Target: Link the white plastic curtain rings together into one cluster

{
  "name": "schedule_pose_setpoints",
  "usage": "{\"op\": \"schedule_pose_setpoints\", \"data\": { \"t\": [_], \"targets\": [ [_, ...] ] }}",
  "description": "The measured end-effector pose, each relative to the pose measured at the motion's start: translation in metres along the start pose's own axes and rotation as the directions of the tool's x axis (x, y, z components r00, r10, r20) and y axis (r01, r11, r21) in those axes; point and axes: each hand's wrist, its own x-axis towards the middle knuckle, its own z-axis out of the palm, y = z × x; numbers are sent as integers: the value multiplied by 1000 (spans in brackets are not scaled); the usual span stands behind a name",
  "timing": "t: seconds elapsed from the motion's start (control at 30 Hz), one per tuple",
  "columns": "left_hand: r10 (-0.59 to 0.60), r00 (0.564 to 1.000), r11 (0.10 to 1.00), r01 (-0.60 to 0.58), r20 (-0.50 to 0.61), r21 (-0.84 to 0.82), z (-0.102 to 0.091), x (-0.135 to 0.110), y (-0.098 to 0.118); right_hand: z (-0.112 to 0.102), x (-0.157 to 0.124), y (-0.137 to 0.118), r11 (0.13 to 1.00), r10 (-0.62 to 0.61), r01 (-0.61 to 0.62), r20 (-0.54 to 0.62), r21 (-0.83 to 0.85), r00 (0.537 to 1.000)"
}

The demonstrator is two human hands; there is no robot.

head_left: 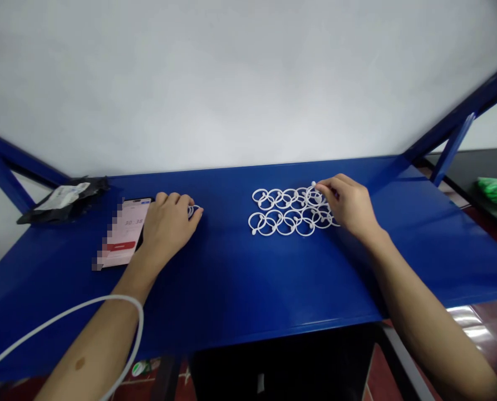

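Two rows of overlapping white rings with small ball ends [269, 223] lie flat in the middle of the blue table. My right hand [350, 203] is at the right end of these rows, thumb and fingers pinched on a white ring [314, 184] whose ball end shows at the fingertips. My left hand [168, 223] is beside the phone, its fingers curled round a few white rings [195, 209]. Only the edges of those rings show between thumb and fingers; how many there are is hidden.
A phone [127, 228] with a timer on its screen lies left of my left hand. Behind it sits a black plastic package [64, 197] with a white label. A white cable [64, 314] loops over my left forearm. Blue braces [452, 147] flank the blue table [248, 289].
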Motion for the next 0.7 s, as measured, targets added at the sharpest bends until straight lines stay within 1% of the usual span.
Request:
{"op": "schedule_pose_setpoints", "data": {
  "t": [0.07,0.1,0.2,0.33,0.47,0.53,0.63,0.7],
  "targets": [
    [-2,998,1000,2,64,6,3,0,-6,-5,2,17,998,53,-51,75,-27,996],
    [0,997,1000,0,73,6,3,-1,-7,-7,3,23,997,75,-71,119,-37,990],
    [13,1000,1000,-13,27,12,2,-2,-6,-12,4,33,990,134,-122,229,-67,964],
    [8,999,999,-6,-35,42,-3,-3,-2,-13,4,37,981,190,-168,291,-98,938],
    [34,993,999,-32,-112,13,-9,-3,5,-10,3,38,980,197,-176,302,-93,933],
    [56,989,998,-60,-140,-25,-11,-4,12,-9,2,39,981,186,-163,288,-104,939],
    [91,980,986,-114,-177,-122,-12,-6,27,-9,1,37,977,169,-135,213,-163,962],
    [135,969,963,-178,-208,-204,-12,-9,39,-11,2,32,970,159,-127,146,-207,976]
  ]
}}
